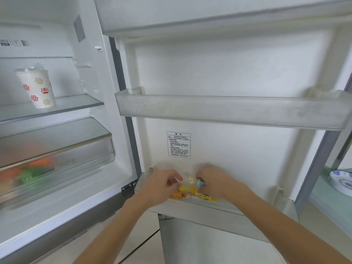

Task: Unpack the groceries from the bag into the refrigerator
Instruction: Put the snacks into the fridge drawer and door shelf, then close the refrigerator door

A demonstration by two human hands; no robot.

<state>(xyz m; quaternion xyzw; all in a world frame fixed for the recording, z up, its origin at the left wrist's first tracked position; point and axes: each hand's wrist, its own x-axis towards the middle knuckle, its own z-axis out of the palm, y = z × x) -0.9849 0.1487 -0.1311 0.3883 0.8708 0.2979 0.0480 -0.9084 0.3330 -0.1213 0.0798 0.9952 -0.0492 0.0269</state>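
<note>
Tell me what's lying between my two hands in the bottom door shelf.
Head view: small wrapped sweets, yellow, orange and white, lie between the left hand and right hand in the bottom door shelf.

Two hands show, the left hand [162, 184] and the right hand [215, 180]. The door has three bins: top bin [190, 20], middle bin [228, 109], bottom bin [209, 208]. There is one cup [37, 90], one drawer [57, 155], one label [178, 145] and one stack of plates [341, 182]. The sweets [182, 188] are at least four; the exact number is blurred.
</note>
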